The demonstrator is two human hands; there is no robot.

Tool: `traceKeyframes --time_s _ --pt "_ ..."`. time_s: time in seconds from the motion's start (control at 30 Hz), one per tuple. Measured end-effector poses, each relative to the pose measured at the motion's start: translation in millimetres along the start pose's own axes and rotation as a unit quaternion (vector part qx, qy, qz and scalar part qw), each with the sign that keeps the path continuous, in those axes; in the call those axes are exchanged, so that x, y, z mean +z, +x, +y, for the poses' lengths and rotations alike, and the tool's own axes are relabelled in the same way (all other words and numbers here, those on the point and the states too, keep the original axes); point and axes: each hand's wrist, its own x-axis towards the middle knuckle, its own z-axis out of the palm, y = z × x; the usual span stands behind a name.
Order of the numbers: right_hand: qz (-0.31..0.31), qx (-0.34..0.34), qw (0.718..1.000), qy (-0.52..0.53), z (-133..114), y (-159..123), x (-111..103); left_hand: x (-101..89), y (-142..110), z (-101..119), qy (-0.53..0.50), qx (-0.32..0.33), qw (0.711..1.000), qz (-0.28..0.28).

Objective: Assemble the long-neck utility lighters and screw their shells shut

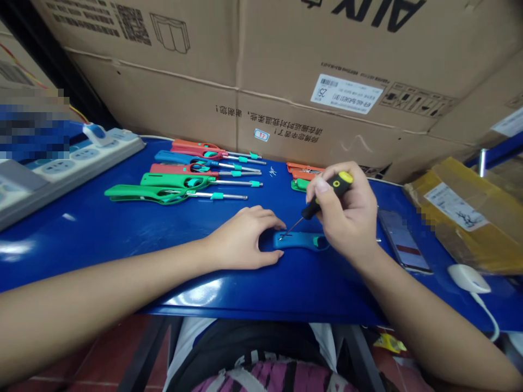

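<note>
Just off the parted fingertips of the left hand (245, 239) lies the blue lighter (297, 240), its long axis running sideways toward the right hand (353, 212), whose fingers clamp a screwdriver (337, 185); the left is nearer its butt end.

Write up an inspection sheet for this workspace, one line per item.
Surface: blue table, glossy, with glare.
Things: screwdriver in the right hand, tip at the blue lighter's slotted end.
Clutter: lighter row at the left; more lighters, partly hidden; phone, yellow packet at the right.
Hands: right grip closed on the screwdriver; left hand open around the blue lighter's end, contact unclear.
Cables: white cable from a white device; plug in the power strip.
Surroundings: carton behind; red floor below.
</note>
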Motion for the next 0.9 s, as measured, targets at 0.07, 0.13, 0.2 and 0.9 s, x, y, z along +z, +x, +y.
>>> traceKeyframes --time_s 0.07,0.13,0.2,0.9 --pt "0.004 -0.011 1.0 -0.005 1 -3 1 2.3 0 -2 0.019 0.006 1.0 -0.009" --pt "0.004 -0.024 1.0 -0.007 2 -3 1 4.7 -1 -4 0.016 0.012 1.0 -0.006" --pt "0.006 -0.033 0.999 -0.006 5 -2 0 6.6 -1 -6 0.004 0.02 1.0 0.001" --pt "-0.002 -0.004 0.999 -0.035 10 -11 -6 4.7 1 -6 -0.01 0.024 1.0 0.004"
